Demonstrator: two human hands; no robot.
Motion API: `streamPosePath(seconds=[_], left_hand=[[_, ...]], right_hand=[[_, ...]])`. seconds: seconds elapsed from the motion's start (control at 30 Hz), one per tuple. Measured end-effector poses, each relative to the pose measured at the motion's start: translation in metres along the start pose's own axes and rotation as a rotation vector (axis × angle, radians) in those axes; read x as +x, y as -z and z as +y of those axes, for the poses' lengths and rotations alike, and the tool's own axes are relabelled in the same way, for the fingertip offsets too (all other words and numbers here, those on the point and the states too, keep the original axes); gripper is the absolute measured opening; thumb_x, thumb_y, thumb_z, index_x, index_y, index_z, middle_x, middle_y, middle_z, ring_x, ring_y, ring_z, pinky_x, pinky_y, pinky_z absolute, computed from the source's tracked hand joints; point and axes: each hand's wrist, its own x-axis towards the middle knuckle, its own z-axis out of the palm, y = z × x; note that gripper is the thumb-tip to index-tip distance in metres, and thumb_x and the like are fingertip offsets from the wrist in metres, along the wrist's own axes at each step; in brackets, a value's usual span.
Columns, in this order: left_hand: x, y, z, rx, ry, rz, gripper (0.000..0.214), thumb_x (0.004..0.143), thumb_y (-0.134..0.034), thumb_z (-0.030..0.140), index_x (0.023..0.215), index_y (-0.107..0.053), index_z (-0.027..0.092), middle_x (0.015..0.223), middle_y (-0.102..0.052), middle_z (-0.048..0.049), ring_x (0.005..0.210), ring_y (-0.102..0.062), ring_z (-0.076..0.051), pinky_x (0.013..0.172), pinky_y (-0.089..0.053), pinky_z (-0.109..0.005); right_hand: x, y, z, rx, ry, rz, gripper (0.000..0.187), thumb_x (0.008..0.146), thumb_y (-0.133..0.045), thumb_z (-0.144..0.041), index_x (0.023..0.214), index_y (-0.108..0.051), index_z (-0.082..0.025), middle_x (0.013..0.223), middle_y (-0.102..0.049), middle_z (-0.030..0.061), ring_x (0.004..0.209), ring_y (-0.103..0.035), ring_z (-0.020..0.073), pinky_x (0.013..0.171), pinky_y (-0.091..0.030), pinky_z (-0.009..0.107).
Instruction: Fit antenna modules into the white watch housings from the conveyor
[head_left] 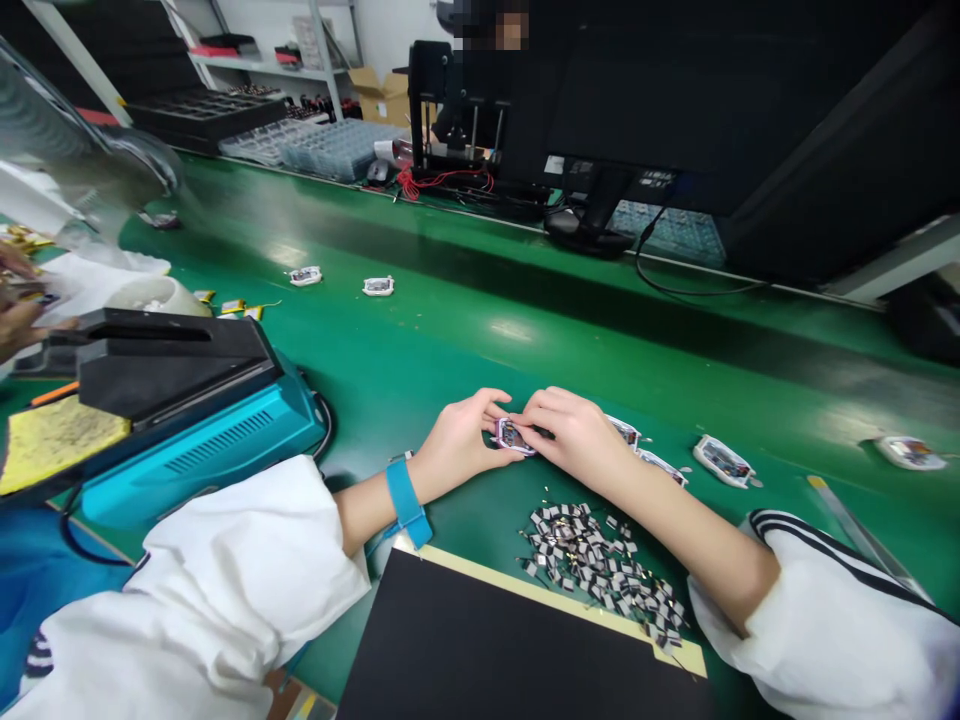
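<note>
My left hand is closed around the edge of a small device housing with a circuit board inside, held low over the green table. The fingertips of my right hand are pinched together at the right side of this housing; whatever they may hold is hidden. Partly behind my right wrist lie two more housings, and another open housing sits further right. Below my hands spreads a heap of small silvery parts with thin leads, beside a black sheet with a pale border.
A blue soldering station with a yellow sponge stands at left. Two housings lie farther back, one at far right. Tweezers-like strip lies near my right sleeve. Another person's hand shows at the left edge. A monitor stands behind.
</note>
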Motion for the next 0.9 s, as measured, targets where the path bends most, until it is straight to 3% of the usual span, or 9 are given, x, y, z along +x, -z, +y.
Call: streamPosePath(seconds=[0.17,0.57,0.7,0.9], left_hand=[[0.002,0.000,-0.002,-0.025,0.073,-0.016,0.055,0.054,-0.073,0.021,0.100,-0.044,0.014,0.087,-0.063,-0.0056,0.077,-0.064,-0.016,0.075,-0.053,-0.029],[0.004,0.002,-0.002,-0.053,0.093,-0.035,0.057,0.052,-0.075,0.020,0.100,-0.045,0.014,0.085,-0.062,-0.0047,0.077,-0.064,-0.017,0.074,-0.053,-0.030],[0.005,0.002,-0.004,-0.033,0.063,-0.037,0.056,0.051,-0.075,0.021,0.099,-0.046,0.016,0.083,-0.062,-0.0023,0.076,-0.064,-0.016,0.073,-0.053,-0.027],[0.005,0.003,0.000,0.064,0.012,-0.040,0.052,0.052,-0.075,0.023,0.095,-0.048,0.016,0.079,-0.063,-0.0007,0.075,-0.063,-0.016,0.069,-0.053,-0.026]], right_hand=[[0.006,-0.002,0.004,0.053,0.021,-0.011,0.016,0.080,-0.048,-0.019,0.073,-0.061,-0.013,0.069,-0.059,0.0043,0.068,-0.050,0.0135,0.064,-0.042,0.025],[0.015,0.005,-0.001,-0.046,0.085,-0.072,0.017,0.081,-0.046,-0.020,0.069,-0.056,-0.013,0.066,-0.056,0.0035,0.065,-0.049,0.0129,0.060,-0.041,0.023],[0.022,0.007,-0.003,-0.132,0.175,-0.103,0.013,0.078,-0.049,-0.017,0.066,-0.055,-0.013,0.064,-0.055,0.0032,0.061,-0.048,0.0127,0.056,-0.041,0.023],[0.031,0.017,0.003,-0.222,0.471,-0.178,0.013,0.079,-0.047,-0.013,0.075,-0.059,-0.013,0.069,-0.056,0.0042,0.066,-0.049,0.0156,0.059,-0.042,0.027]])
